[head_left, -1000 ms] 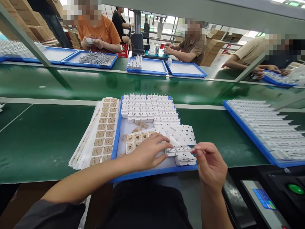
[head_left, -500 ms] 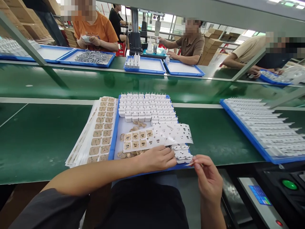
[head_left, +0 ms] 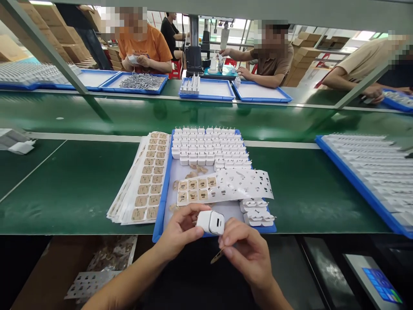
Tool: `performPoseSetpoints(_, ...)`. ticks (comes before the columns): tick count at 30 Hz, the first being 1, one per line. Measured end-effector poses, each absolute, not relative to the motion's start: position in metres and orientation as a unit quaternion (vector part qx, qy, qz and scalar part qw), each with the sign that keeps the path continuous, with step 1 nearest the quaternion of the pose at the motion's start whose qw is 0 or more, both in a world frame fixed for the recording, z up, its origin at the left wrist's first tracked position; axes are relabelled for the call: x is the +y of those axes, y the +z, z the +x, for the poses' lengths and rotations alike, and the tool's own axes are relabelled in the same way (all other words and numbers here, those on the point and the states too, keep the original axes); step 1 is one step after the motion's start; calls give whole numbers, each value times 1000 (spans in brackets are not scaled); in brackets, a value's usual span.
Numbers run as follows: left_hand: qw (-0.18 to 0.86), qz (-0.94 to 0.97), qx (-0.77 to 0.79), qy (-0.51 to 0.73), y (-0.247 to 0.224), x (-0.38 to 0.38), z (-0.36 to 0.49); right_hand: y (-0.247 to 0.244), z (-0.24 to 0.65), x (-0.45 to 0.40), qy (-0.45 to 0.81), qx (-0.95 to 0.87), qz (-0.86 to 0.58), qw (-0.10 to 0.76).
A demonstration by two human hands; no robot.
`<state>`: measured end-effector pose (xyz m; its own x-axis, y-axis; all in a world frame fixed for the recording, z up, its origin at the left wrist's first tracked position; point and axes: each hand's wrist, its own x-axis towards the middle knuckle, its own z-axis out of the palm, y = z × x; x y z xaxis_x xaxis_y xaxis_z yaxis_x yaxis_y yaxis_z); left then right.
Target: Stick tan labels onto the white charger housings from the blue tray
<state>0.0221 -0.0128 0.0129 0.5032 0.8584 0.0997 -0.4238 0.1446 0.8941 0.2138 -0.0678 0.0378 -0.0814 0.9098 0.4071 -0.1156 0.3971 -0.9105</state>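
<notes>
The far fingertips of the left hand (head_left: 180,230) are hidden behind the charger (head_left: 206,222). The sheet (head_left: 247,184) covers part of the near tray (head_left: 163,200). Marks on the sticker (head_left: 217,256) are too small to read; text on the screen (head_left: 380,284) is blurred. The right edge cuts off the side tray (head_left: 363,189). Pixel blocks obscure 3 people (head_left: 146,45).

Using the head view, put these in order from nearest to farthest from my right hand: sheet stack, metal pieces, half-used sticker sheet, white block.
1. White block, in your left hand.
2. Half-used sticker sheet, across the blue tray.
3. Sheet stack, left of that tray.
4. Metal pieces, far side, ahead left.
</notes>
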Motion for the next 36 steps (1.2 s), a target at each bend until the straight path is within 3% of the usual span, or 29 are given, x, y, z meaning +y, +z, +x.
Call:
performPoseSetpoints(10,524,613,365,465,4,-14,28,31,201,-59,497,-566,-301,585)
performPoseSetpoints(17,598,614,283,430,-6,-17,25,29,190,-57,550,-550,-241,580)
performPoseSetpoints(20,580,617,286,448,-7,-14,23,31,191,-58,564,-548,-243,568)
performPoseSetpoints(27,360,734,286,499,8,-7,17,45,207,-53,466,-552,-398,566)
performPoseSetpoints(36,309,777,273,475,18,-7,18,45,207,-45,410,-560,-483,535)
